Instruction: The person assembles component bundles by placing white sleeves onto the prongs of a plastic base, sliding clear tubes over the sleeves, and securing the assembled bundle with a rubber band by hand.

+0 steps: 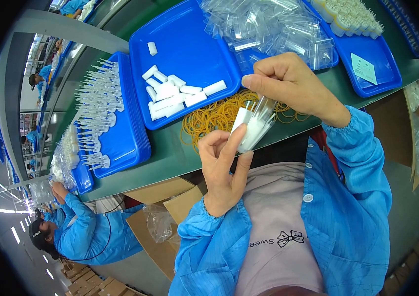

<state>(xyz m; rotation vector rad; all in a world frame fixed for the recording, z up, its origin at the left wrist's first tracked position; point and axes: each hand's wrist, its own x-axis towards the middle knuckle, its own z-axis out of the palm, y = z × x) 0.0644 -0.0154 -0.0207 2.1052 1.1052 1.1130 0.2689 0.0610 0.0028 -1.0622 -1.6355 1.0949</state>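
Holding a small bundle (pixel 255 130) of white and clear pieces, the wearer's left hand (pixel 223 172) closes thumb and fingers around its lower part. The bundle is raised over the front edge of a green bench (pixel 164 167), tilted, its clear end pointing up and away from the body. The right hand (pixel 300 89) is curled at that upper end, its thumb bent toward the fingers; whether it grips the bundle cannot be told, since the hand hides the contact.

Just behind the bundle, a heap of yellow rubber bands (pixel 217 116) lies on the bench. Beyond them, a blue tray (pixel 184 39) holds loose white tubes (pixel 167 93), mostly gathered near its closest edge. To its right lies a pile of clear pieces (pixel 278 37). Farther right, another blue tray carries a pale card (pixel 364 69) and rows of pale parts (pixel 342 17). On the left, stacked blue trays (pixel 126 135) bear slim white parts (pixel 101 93) in rows. An open cardboard box (pixel 184 204) sits below the bench, near another person (pixel 96 232) in blue.
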